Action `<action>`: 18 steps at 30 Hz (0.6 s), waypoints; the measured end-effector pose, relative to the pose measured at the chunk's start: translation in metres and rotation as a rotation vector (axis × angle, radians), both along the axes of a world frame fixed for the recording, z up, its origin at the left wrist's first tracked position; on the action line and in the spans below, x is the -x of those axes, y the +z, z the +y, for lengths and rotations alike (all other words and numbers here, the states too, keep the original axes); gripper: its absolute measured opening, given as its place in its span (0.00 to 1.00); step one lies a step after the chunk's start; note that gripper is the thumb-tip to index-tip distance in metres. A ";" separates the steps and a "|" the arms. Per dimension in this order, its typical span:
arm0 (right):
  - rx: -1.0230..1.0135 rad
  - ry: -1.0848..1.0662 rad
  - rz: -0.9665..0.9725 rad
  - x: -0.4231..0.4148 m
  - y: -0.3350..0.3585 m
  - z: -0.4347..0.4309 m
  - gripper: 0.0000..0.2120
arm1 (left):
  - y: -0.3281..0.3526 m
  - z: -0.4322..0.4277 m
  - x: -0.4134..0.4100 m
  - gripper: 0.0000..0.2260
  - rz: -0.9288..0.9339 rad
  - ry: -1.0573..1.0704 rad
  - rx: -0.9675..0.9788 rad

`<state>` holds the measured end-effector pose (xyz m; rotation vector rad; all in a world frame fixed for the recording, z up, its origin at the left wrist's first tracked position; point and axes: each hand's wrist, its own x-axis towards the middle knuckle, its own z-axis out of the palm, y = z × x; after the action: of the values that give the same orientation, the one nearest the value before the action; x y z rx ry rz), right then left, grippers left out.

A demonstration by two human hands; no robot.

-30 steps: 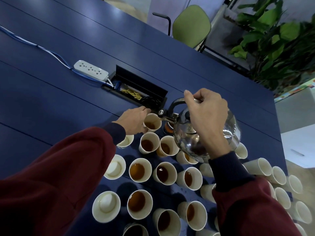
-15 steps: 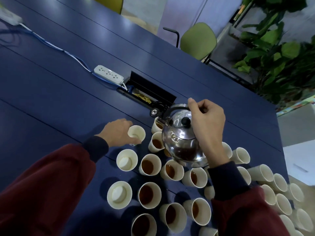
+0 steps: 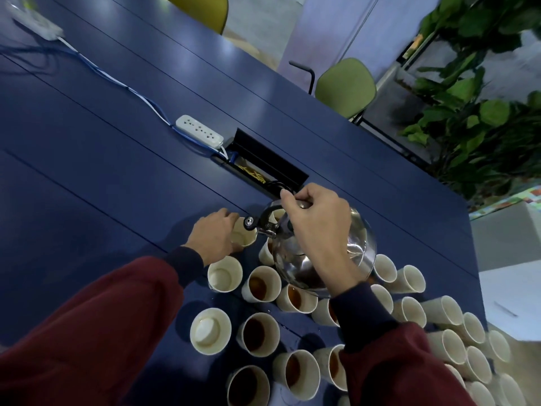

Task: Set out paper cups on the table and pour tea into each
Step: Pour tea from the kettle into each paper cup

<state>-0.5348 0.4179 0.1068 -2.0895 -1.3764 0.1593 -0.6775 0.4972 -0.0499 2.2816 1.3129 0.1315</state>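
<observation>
Paper cups [image 3: 409, 312] stand in a tight bunch on the near right part of a big, smooth, dark blue bench [image 3: 117, 171] with long straight lines running across it. Past the far edge are a leafy green plant [image 3: 483, 98] and a green chair [image 3: 345, 83] with a rounded back. A shiny round metal kettle [image 3: 360, 247] hangs over the cups, tipped so its spout [image 3: 265, 231] points left. The right grip [image 3: 319, 227] is curled tight round the dark curved handle [image 3: 265, 213] on top of the kettle. The left grip [image 3: 213, 238] is wrapped round one pale cup [image 3: 243, 237] at the far left of the bunch, and that cup is right beside the spout. I cannot tell if anything is running out. Many cups near the middle have brown tea [image 3: 254, 332] in them. Two empty cups [image 3: 224, 273] on the left side show white, round bottoms. A black slot [image 3: 263, 168] with wires in it is sunk into the bench just behind the kettle. A white plastic power strip [image 3: 199, 131] lies beside the slot.
</observation>
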 end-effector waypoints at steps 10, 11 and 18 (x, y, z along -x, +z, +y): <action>0.023 -0.002 -0.079 0.001 0.001 0.004 0.14 | -0.002 0.004 0.000 0.32 -0.052 0.014 0.006; 0.025 -0.004 -0.079 0.001 0.002 0.004 0.15 | -0.002 0.004 0.000 0.32 -0.056 0.014 0.004; 0.021 -0.003 -0.089 0.001 0.002 0.003 0.15 | -0.006 0.005 0.001 0.32 -0.071 0.011 0.007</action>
<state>-0.5355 0.4209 0.1087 -2.1386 -1.4289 0.0802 -0.6785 0.5024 -0.0556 2.2431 1.2874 0.2094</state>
